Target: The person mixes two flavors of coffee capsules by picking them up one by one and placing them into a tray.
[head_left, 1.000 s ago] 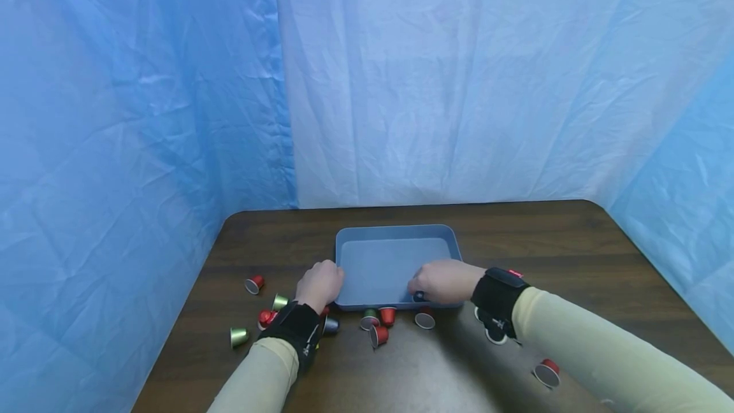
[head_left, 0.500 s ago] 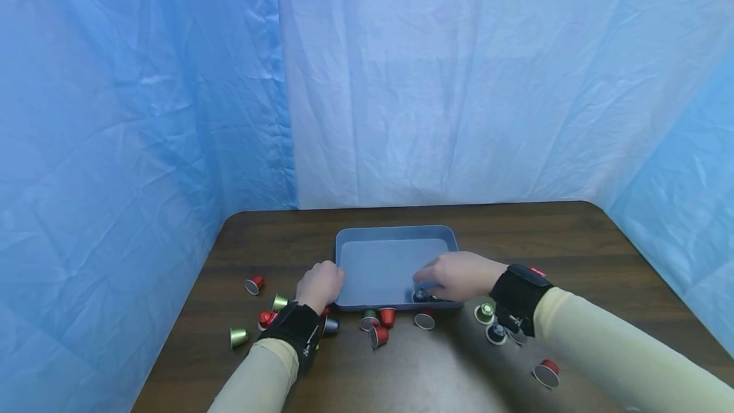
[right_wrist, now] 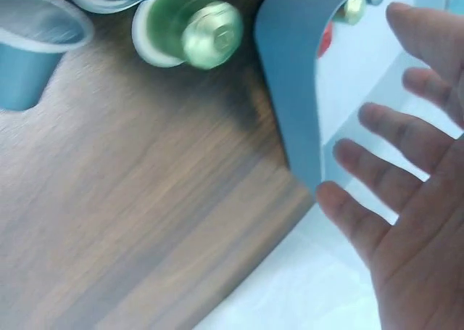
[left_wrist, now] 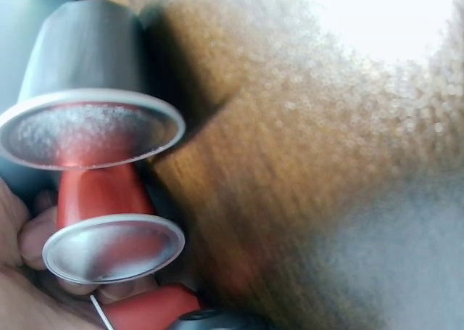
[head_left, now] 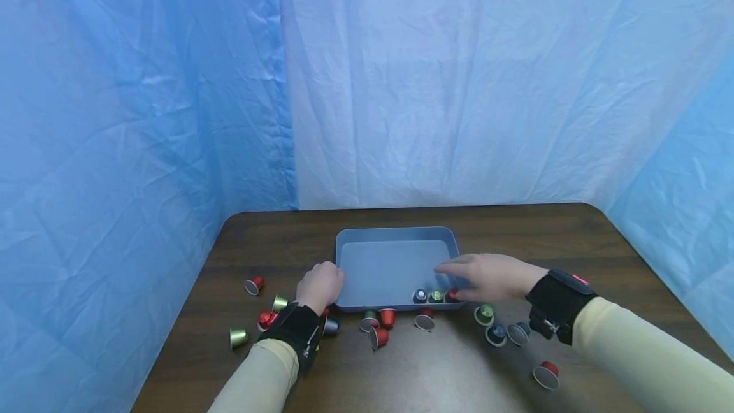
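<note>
A blue-grey tray [head_left: 395,260] lies on the table, with a dark blue coffee capsule [head_left: 420,296], a green capsule [head_left: 436,296] and a red capsule [head_left: 451,295] lined up inside its front right part. Over the tray's right rim, my right hand [head_left: 487,275] hovers with fingers spread, holding nothing; the right wrist view shows its open palm. My left hand [head_left: 320,284] grips the tray's left rim with curled fingers, partly hidden. Close by those fingers in the left wrist view are a red capsule [left_wrist: 105,192] and a grey capsule [left_wrist: 87,51].
Right of the tray lie a green capsule [head_left: 484,314], two bluish ones and a red capsule [head_left: 546,375]. Several capsules, among them a red one [head_left: 378,336], sit before the tray's front edge. More lie around the left forearm, including a green capsule [head_left: 238,337]. Blue curtains [head_left: 401,81] surround the table.
My right hand has let go of the capsules in the tray, spread its fingers and drawn back to the right, revealing three capsules. The left hand has stayed put.
</note>
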`<state>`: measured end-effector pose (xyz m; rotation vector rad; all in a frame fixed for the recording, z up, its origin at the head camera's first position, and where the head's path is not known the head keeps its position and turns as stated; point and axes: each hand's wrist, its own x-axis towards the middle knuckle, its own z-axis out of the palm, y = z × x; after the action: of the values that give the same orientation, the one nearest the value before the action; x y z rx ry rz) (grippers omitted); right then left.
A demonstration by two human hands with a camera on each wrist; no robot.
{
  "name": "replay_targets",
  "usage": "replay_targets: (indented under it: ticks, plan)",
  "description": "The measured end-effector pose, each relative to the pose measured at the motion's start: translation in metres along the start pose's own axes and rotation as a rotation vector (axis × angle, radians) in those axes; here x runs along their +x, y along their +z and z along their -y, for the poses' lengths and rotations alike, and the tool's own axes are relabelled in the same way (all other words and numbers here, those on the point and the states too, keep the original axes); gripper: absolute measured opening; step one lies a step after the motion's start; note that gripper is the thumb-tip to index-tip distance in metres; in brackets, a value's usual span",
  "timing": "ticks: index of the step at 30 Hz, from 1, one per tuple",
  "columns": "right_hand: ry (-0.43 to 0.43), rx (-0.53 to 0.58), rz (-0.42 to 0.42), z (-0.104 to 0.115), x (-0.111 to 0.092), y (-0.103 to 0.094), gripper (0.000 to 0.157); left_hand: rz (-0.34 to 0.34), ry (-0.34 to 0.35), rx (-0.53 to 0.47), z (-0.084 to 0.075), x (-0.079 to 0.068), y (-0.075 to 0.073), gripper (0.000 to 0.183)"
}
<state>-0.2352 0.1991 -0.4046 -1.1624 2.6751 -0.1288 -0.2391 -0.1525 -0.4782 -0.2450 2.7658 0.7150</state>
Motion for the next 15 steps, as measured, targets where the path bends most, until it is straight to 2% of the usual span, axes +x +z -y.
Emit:
replay_targets:
  ticks: [8,15]
  plan:
    - [0.057,0.068,-0.003,-0.014,-0.031,0.001,0.071,-0.006,0.002,-0.004,0.0,0.0,0.001,0.035]
    - [0.1,0.094,0.0,-0.022,-0.052,0.003,0.073,0.0,-0.008,-0.007,0.0,0.0,0.001,0.035]
